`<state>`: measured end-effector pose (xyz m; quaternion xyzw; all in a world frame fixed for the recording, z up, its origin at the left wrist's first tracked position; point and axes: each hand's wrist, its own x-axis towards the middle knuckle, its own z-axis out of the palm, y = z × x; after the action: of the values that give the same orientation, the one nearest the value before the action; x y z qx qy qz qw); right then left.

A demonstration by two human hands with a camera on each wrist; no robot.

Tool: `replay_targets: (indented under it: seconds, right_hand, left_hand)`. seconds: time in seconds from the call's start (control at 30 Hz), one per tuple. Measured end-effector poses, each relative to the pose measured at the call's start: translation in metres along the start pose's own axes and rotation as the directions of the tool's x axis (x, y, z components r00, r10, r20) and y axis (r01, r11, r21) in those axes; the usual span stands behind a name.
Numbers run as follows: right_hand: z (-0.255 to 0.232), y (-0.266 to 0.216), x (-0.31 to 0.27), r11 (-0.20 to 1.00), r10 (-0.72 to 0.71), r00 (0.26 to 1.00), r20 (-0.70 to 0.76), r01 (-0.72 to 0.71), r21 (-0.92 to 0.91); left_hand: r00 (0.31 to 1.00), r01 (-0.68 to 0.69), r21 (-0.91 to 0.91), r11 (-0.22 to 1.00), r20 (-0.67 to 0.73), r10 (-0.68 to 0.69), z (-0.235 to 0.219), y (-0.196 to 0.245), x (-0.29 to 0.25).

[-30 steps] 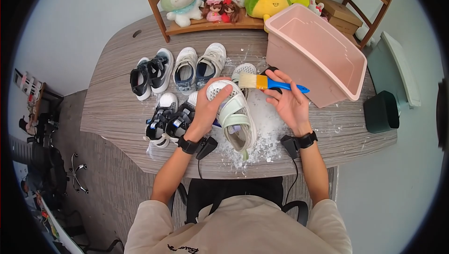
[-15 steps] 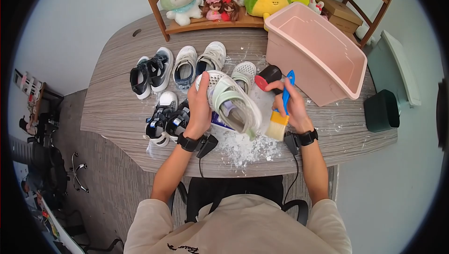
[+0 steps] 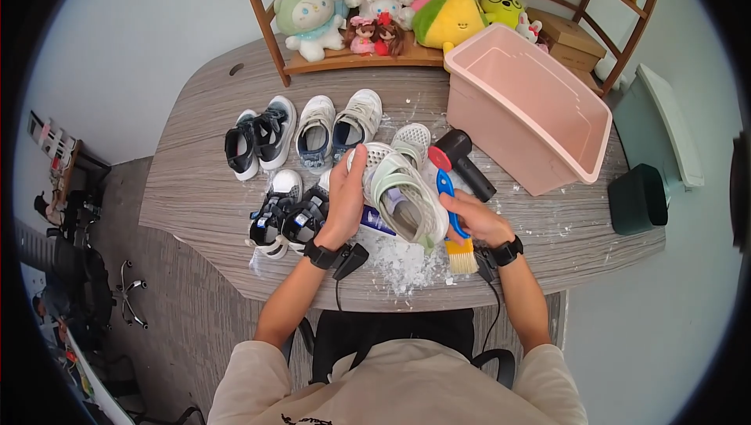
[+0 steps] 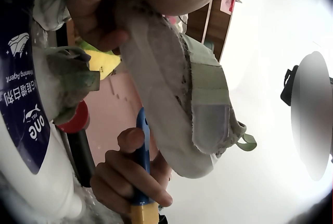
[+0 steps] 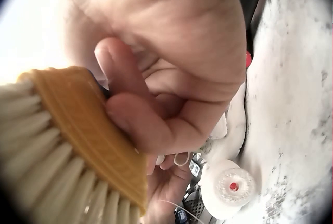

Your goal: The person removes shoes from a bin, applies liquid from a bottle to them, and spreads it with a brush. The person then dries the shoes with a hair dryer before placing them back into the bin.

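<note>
Your left hand (image 3: 344,202) grips the pale shoe (image 3: 400,194) round its toe, holding it up over the table (image 3: 195,143) with the heel tipped towards you. Your right hand (image 3: 479,220) has its fingers wrapped round the blue handle of the brush (image 3: 460,247), bristles pointing back towards your body. That hand is right beside the shoe's heel; whether it touches, you cannot tell from here.

Around you it is crowded. The bottle (image 3: 379,220) is partly hidden under the shoe, close to your left hand. White flakes (image 3: 407,268) are scattered below. A second shoe (image 3: 412,139) stands just beyond the shoe you hold, which covers part of it. The dryer (image 3: 461,165) lies past your right hand, its handle angled towards that side, and the pink bin (image 3: 501,128) stands close behind it.

Off your left hand are the dark sandals (image 3: 270,210), partly covered by that hand, with the black shoes (image 3: 274,134) and beige shoes (image 3: 358,118) further back. The shelf (image 3: 368,57) of plush toys (image 3: 307,22) borders the far side.
</note>
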<state>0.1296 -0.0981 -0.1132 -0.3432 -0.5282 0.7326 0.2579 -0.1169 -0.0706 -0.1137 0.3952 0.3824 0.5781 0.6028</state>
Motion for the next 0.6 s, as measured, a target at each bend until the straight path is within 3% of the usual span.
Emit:
replay_targets:
  seconds: [0.13,0.37,0.53,0.57,0.6]
  right_hand:
    - [-0.004,0.007,0.0,0.998,-0.041,0.995,0.087,0.038,0.043]
    - [-0.008,0.029,0.01,0.957,-0.08,0.984,0.159,0.031,0.287]
    - [0.012,0.018,0.01,0.908,-0.022,0.992,-0.121,0.071,0.413]
    - [0.007,0.018,0.009,0.907,-0.022,0.992,-0.124,0.072,0.415]
    - [-0.001,0.018,0.008,0.931,-0.095,0.995,-0.039,0.103,0.35]
  left_hand:
    - [0.999,0.035,0.01,0.999,0.013,-0.035,0.004,-0.001,-0.003]
    - [0.994,0.091,0.016,0.996,0.062,-0.092,0.008,0.005,-0.008]
    - [0.979,0.059,0.023,0.998,0.195,-0.063,0.006,0.0,-0.006]
    - [0.973,0.05,0.013,0.999,0.226,-0.052,0.006,0.0,-0.006]
    - [0.972,0.054,0.014,0.998,0.227,-0.056,0.007,0.0,-0.008]
